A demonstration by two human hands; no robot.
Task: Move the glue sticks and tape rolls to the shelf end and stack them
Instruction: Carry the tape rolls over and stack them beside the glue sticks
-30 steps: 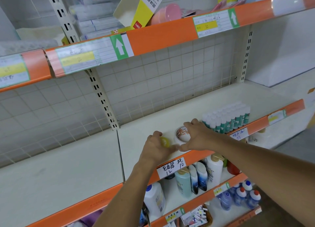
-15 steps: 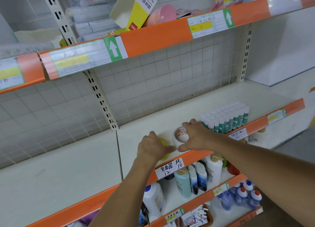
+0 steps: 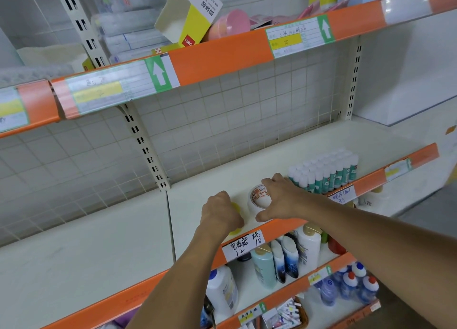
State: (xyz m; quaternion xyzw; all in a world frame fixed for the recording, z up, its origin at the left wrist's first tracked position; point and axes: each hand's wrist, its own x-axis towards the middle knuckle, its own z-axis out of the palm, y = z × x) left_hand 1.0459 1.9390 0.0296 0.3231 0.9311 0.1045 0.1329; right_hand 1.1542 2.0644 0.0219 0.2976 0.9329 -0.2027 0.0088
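1. The white roll [image 3: 258, 200] sits at the front of the cream shelf [image 3: 247, 160], its core hole facing up, axis upright, with orange scribbled print inside.
2. The right hand [image 3: 282, 199] arches over the white roll, fingers curled round its far side and thumb at its near side, gripping it.
3. Just left of the white roll, a yellow roll [image 3: 235, 213] is mostly hidden under the left hand [image 3: 218, 212], whose fingers curl over it; its axis cannot be told.
4. Right of the white roll, the glue sticks [image 3: 326, 171] stand upright in a tight block, white caps up, touching the right hand's knuckles or nearly so.
5. Below the white roll, a handwritten tag [image 3: 243, 246] hangs on the orange shelf edge.
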